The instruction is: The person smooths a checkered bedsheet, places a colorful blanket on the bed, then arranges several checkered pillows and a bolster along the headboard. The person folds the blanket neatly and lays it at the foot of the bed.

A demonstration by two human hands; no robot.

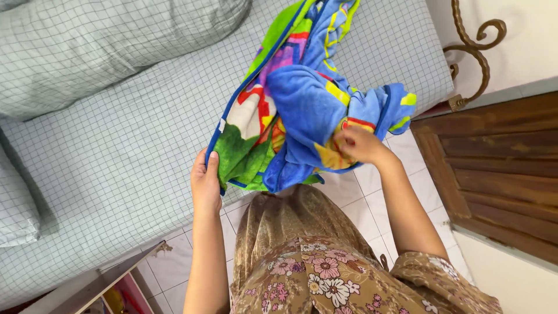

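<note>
Bed (pixel 116 151) with checked sheet fills the background; I see a blanket (pixel 302 99) held above its edge.
Left hand (pixel 205 180) grips the blanket's lower hem; right hand (pixel 360 145) pinches bunched fabric.

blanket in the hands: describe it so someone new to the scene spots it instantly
Start at the bed with its pale grey checked sheet; at its near edge, above the tiled floor, both hands lift a bunched fleece blanket. The left hand grips its blue-bound edge, the right hand its folds. Its bright blue, green, red and yellow print sets it apart.
</note>
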